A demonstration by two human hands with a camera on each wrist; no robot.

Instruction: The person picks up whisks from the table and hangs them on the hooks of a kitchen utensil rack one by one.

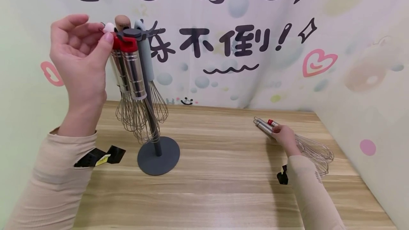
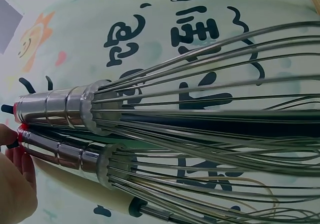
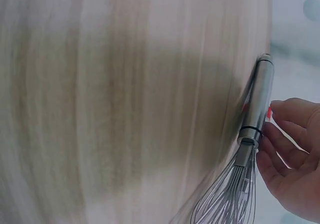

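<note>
A grey stand [image 1: 158, 156] holds several whisks [image 1: 134, 77] hanging from its top hub [image 1: 131, 33]; some have steel handles with red caps. My left hand [image 1: 105, 33] is raised at the hub, thumb and forefinger pinching the top end of a hanging whisk. Seen from the left wrist, its fingertips [image 2: 9, 134] sit at the red end of a steel handle [image 2: 60, 151]. At the right, my right hand [image 1: 278, 130] curls over the handles of whisks [image 1: 314, 152] lying on the table. The right wrist view shows its fingers [image 3: 285, 129] against a steel handle [image 3: 259, 101].
The wooden table [image 1: 223, 173] runs up to a printed backdrop [image 1: 243, 45] at the back and right. A white side wall [image 1: 377, 144] borders the right edge. The stand's round base sits left of centre.
</note>
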